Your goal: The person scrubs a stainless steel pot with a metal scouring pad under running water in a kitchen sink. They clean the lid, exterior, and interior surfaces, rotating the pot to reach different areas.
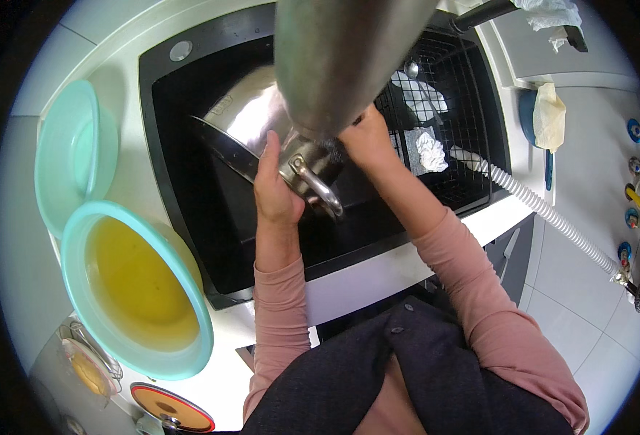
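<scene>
A shiny stainless steel pot lies tilted inside the black sink, its loop handle towards me. My left hand grips the pot beside that handle, thumb up along the metal. My right hand is at the pot's far right side, fingers curled. A thick metal faucet in the foreground hides the fingertips and part of the pot. Dark, rough-looking material shows between the right hand and the handle; whether the hand holds it is unclear.
Left of the sink stand a turquoise basin of yellowish liquid and another turquoise basin. A black wire rack fills the sink's right side, with a spoon and crumpled white material. A white corrugated hose crosses the right edge.
</scene>
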Available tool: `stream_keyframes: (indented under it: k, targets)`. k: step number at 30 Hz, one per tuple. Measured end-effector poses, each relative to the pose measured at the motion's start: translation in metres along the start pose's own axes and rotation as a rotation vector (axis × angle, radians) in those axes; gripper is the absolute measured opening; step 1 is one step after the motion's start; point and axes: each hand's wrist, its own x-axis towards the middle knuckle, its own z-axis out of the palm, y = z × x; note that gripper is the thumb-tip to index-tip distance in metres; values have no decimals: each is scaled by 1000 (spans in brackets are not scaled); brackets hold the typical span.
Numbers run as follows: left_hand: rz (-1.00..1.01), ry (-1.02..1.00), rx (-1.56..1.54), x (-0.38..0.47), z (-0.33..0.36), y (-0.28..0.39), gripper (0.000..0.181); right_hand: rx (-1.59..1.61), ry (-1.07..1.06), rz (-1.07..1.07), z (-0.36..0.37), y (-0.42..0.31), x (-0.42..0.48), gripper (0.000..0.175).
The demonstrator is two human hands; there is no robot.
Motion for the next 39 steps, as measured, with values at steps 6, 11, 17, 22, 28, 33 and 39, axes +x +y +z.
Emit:
stream_keyframes:
  k: [6, 11, 17, 22, 28, 33, 39]
  targets:
    - [-13, 30, 23, -1, 3, 2, 45, 287, 9, 160, -9, -10, 10, 69]
    - [0, 3, -13, 0, 4, 1, 45, -238, 44, -321, 7, 8, 16, 75]
    - [8, 7, -36, 2, -1, -3, 44, 149, -72, 78, -22, 30, 12, 69]
    - [-45, -76, -74, 0, -3, 2, 45, -212, -97, -294, -11, -1, 23, 68]
    - [-4, 7, -65, 1, 4, 2, 45, 170, -252, 169, -37, 2, 14, 70]
    - [-20, 0, -56, 1, 1, 2, 44, -238, -241, -252, -22, -14, 31, 68]
    - [-21, -3, -84, 1, 3, 3, 44, -110, -261, 18, -39, 1, 16, 67]
